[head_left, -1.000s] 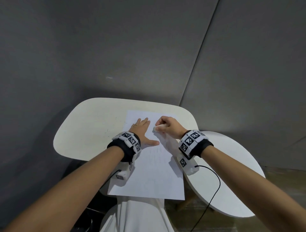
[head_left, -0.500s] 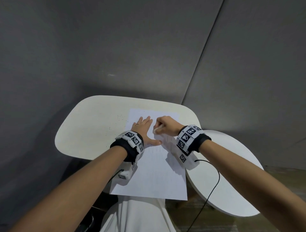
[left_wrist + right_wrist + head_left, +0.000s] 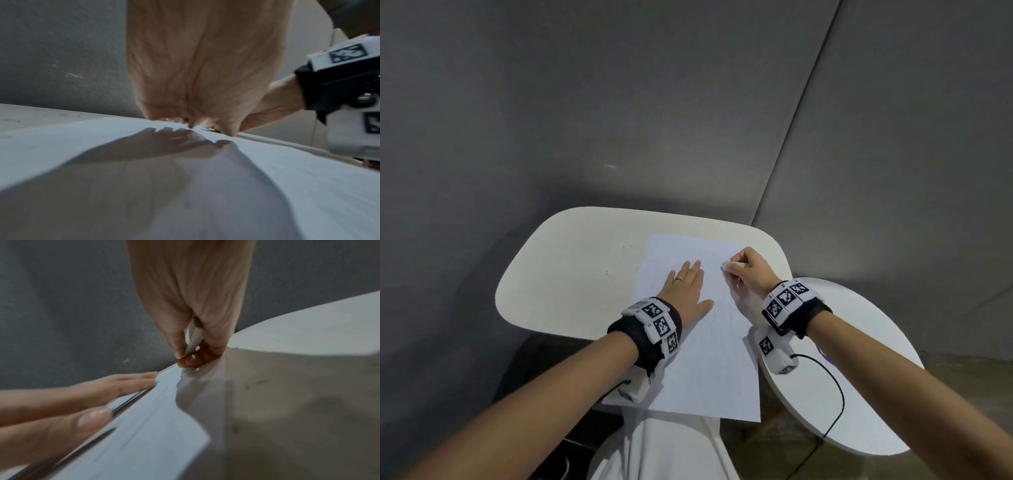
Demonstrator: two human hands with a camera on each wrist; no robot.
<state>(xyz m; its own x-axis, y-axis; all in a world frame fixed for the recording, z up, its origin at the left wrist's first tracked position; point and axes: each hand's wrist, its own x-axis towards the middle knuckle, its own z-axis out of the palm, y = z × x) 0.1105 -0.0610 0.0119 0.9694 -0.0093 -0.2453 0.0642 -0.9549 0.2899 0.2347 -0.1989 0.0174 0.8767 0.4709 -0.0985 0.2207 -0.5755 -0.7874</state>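
A white sheet of paper [image 3: 709, 359] lies on a cream table [image 3: 571, 274], its near edge hanging over the table's front. My left hand [image 3: 686, 284] lies flat on the sheet's upper left part, fingers straight, pressing it down. My right hand [image 3: 748, 270] is curled near the sheet's far right corner and pinches a small white eraser [image 3: 729, 265] against the paper. In the right wrist view the eraser [image 3: 192, 339] sits between thumb and fingers, and my left hand's fingers [image 3: 115, 384] lie on the sheet [image 3: 144, 443]. The left wrist view shows the paper [image 3: 102, 162] under the palm.
A second round white table [image 3: 859, 394] stands lower at the right, with a black cable [image 3: 835, 394] trailing over it. Grey walls close in behind the table. A white garment [image 3: 654, 452] shows below the paper's near edge.
My right hand with the eraser has moved to the right and farther along the sheet, away from my left hand. The left hand stays flat on the paper.
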